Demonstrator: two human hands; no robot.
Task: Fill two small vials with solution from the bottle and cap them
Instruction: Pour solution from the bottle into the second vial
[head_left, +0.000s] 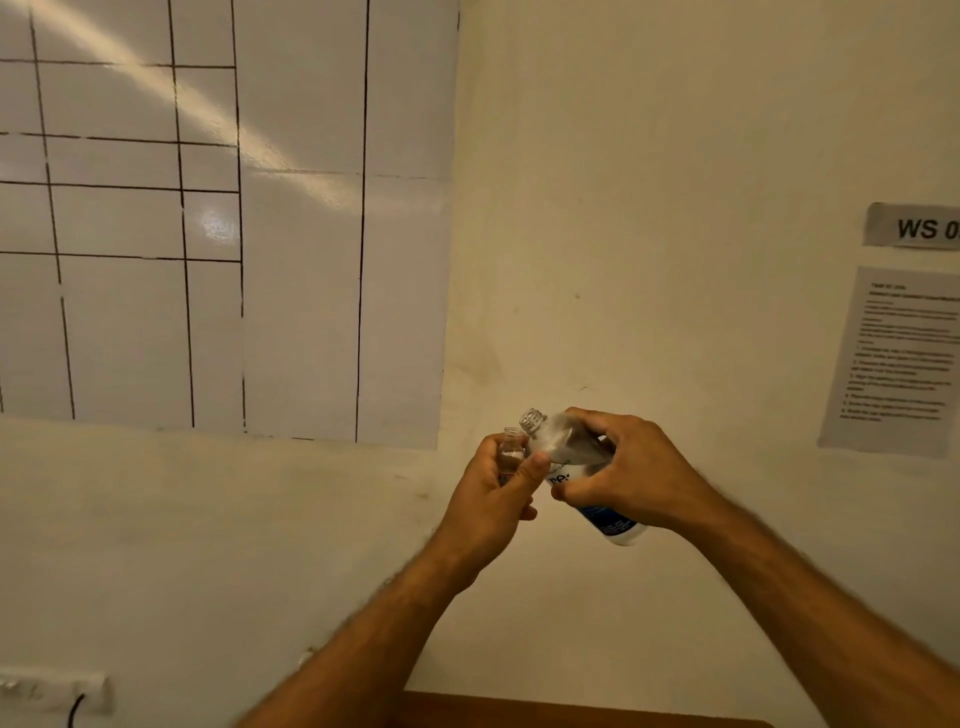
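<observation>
My left hand (496, 493) grips a small clear glass vial (510, 453), upright and uncapped, with its mouth just left of the bottle's neck. A clear plastic bottle (574, 457) with a blue and white label is held in my right hand (621, 475). The bottle is tilted, its open threaded neck pointing up and left beside the vial's rim, its base down to the right. Both are raised in front of the wall. A second vial and any caps are out of view.
A white board with a black grid (223, 208) hangs on the wall at the left. A grey "WS" sign (914, 226) and a printed sheet (896, 358) hang at the right. A brown table edge (571, 712) shows at the bottom; a wall socket (57, 691) sits bottom left.
</observation>
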